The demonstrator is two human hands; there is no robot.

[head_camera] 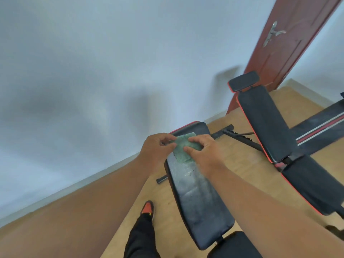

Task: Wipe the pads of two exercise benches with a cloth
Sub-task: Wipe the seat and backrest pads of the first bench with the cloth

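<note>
— Pale wall (pixel 93 62) and wood floor (pixel 232 164) are seen, with a red door (pixel 290 40) at the far right. What is set on that floor?

— Two benches. One bench (pixel 197 192) is laid lengthwise under the arms, black pad up, probably so it can be reached without stooping far. A second bench (pixel 264 123) is stood just to the right, back pad raised; it is judged to be left for later.

— Why is the near pad so mottled?

— Greyish streaks are shown along its middle; dust or damp cannot be told apart. Wiping is judged unfinished.

— And the cloth?

— A green cloth (pixel 183 148) is held above the far end of the near pad. It is pinched at its left edge by the left hand (pixel 156 149), and at its right edge by the right hand (pixel 204 151), thumb and fingers pressed on it. It is likely being folded or spread for a flat wiping face.

— Anything smaller?

— An orange-and-black shoe (pixel 148 208) is planted left of the bench.

— Any writing or brands?

— None can be read; only red piping and stripes are seen.
</note>
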